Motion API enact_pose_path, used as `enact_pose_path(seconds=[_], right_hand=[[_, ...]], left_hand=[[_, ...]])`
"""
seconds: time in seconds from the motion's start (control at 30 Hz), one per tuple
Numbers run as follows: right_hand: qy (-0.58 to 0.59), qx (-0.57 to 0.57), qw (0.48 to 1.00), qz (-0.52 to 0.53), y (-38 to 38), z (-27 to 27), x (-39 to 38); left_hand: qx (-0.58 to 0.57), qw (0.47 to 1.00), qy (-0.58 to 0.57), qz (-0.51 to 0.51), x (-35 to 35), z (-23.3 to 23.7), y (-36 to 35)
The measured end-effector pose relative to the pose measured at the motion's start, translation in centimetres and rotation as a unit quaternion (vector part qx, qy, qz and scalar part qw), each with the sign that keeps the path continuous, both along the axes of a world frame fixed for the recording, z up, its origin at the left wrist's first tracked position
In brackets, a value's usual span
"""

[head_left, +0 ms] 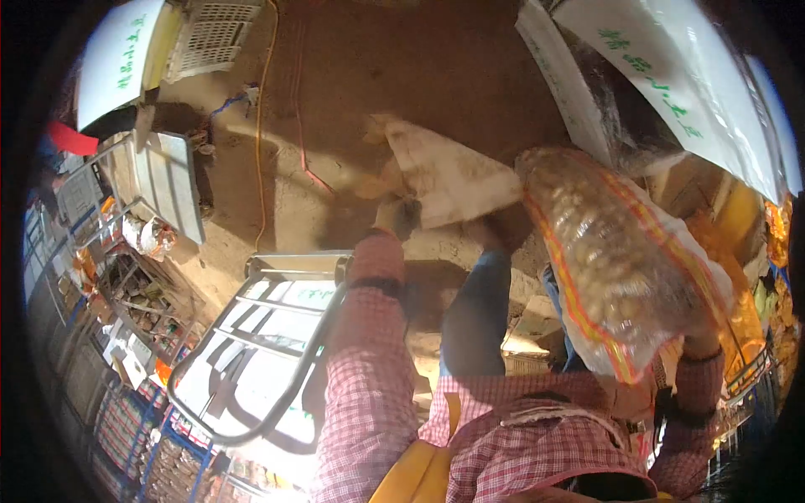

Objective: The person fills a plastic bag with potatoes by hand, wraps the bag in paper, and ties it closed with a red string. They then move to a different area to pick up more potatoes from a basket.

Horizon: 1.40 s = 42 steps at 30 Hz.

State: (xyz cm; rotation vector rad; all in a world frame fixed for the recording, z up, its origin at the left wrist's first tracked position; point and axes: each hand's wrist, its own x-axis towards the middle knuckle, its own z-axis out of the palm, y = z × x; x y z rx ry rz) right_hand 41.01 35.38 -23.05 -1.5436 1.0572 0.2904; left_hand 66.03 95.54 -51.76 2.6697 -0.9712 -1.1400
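My left hand (398, 215), dark and blurred, reaches forward and is closed at the lower left edge of a white sheet (457, 180). The sheet is smeared by motion and its far edge lies near the potato bag. On the right, a clear mesh bag of small potatoes (608, 251), with red and yellow stripes, slants across in front of me. My right hand (703, 344) grips the bag's near right end; the fingers are partly hidden by the bag.
A metal-framed cart (251, 360) with a white printed board stands at my left. White printed boxes (637, 63) are at the upper right, and another box (117, 63) is at the upper left beside a white plastic crate (214, 38). A yellow cable (262, 142) runs along the dirt floor.
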Motion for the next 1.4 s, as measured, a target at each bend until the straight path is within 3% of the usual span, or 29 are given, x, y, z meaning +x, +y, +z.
enact_pose_path(seconds=[0.07,0.1,0.23,0.33,0.4,0.43,0.47,0.5,0.53,0.6,0.67,0.7,0.73,0.8,0.83,0.87,0.9,0.93,0.97,1.0,1.03,1.07,1.13,1.17,1.23,1.27,1.3,1.33,1.4], right_hand=[[-0.025,0.08,0.995,-0.057,1.0,-0.8,1.9],[-0.034,0.127,0.987,-0.091,1.6,-0.9,2.6],[-0.051,0.283,0.936,-0.203,3.2,0.7,4.0],[-0.056,0.324,0.917,-0.228,3.7,4.2,3.6],[-0.049,0.277,0.942,-0.183,3.1,7.4,3.9],[-0.033,0.225,0.964,-0.138,2.8,9.1,4.0],[-0.016,0.172,0.98,-0.094,2.6,10.9,4.0],[0.002,0.093,0.991,-0.101,2.6,12.9,4.0],[-0.005,0.093,0.99,-0.104,2.5,14.4,3.8],[-0.127,0.064,0.987,-0.073,2.3,17.2,3.4],[-0.179,0.25,0.95,-0.058,8.5,24.8,8.0],[-0.283,-0.047,0.941,0.179,10.7,27.1,9.2],[-0.339,-0.34,0.788,0.386,12.4,29.1,10.0],[-0.141,-0.097,0.824,0.539,16.5,29.2,11.3],[-0.124,-0.058,0.856,0.499,17.3,30.2,13.2],[-0.106,-0.018,0.883,0.457,17.6,30.7,14.7],[-0.112,-0.019,0.882,0.457,17.9,29.7,14.3],[-0.272,0.149,0.919,0.244,18.3,27.5,13.6],[-0.406,0.305,0.861,0.007,18.0,26.2,13.6],[-0.411,0.305,0.859,0.008,16.8,26.0,14.4],[-0.285,0.35,0.892,0.033,15.4,25.6,15.8],[-0.152,0.387,0.908,0.056,13.7,24.7,17.1],[-0.289,0.373,0.879,0.067,11.7,15.3,17.4],[-0.311,0.385,0.866,0.063,10.7,15.3,17.6],[-0.324,0.38,0.865,0.05,9.7,15.0,18.2],[-0.331,0.384,0.861,0.044,9.6,14.9,18.3],[-0.419,0.394,0.813,0.086,9.9,13.8,19.1],[-0.418,0.391,0.815,0.089,10.6,14.6,19.6],[-0.267,0.312,0.91,-0.053,13.3,18.8,21.5]], left_hand=[[-0.106,0.983,-0.072,0.132,1.1,9.7,-3.6],[-0.227,0.885,0.116,0.389,-0.1,7.2,-1.3],[-0.293,0.879,0.025,0.376,0.9,19.5,-2.7],[-0.199,0.927,-0.024,0.317,-0.3,25.6,-1.4],[-0.238,0.929,0.015,0.283,-0.5,33.0,-2.9],[-0.192,0.95,-0.084,0.232,-0.4,37.6,-5.2],[-0.193,0.951,-0.088,0.227,-0.6,39.1,-5.6],[-0.208,0.936,-0.061,0.277,-0.9,40.5,-6.1],[-0.223,0.918,-0.034,0.326,-1.1,41.9,-6.4],[-0.299,0.886,-0.01,0.355,-1.7,43.9,-6.5],[-0.404,0.798,0.158,0.419,-2.1,46.0,-7.0],[-0.474,0.741,0.233,0.414,-2.4,45.6,-6.7],[-0.473,0.746,0.231,0.409,-2.9,47.8,-9.2],[-0.539,0.568,0.353,0.513,-4.7,53.6,-16.9],[-0.538,0.572,0.35,0.511,-5.0,54.5,-18.5],[-0.464,0.817,0.065,0.336,-4.8,55.1,-19.9],[-0.309,0.917,-0.233,0.102,-4.7,55.6,-20.6],[-0.307,0.915,-0.239,0.102,-4.4,56.6,-20.0],[-0.264,0.923,-0.276,0.043,-3.5,57.9,-18.9],[-0.218,0.926,-0.309,-0.016,-3.0,59.0,-18.3],[-0.399,0.867,-0.128,0.27,-3.1,59.7,-18.1],[-0.52,0.678,0.075,0.514,-2.9,60.4,-18.2],[-0.464,0.648,0.08,0.599,-0.7,60.2,-15.5],[-0.467,0.649,0.085,0.595,0.3,60.5,-15.7],[-0.387,0.823,-0.167,0.381,2.3,60.6,-16.5],[-0.389,0.824,-0.158,0.38,3.0,60.9,-17.7],[-0.359,0.874,-0.206,0.255,3.7,61.4,-19.6],[-0.325,0.902,-0.255,0.126,4.3,61.7,-21.2],[-0.369,0.884,-0.083,0.275,4.8,61.9,-23.3]])
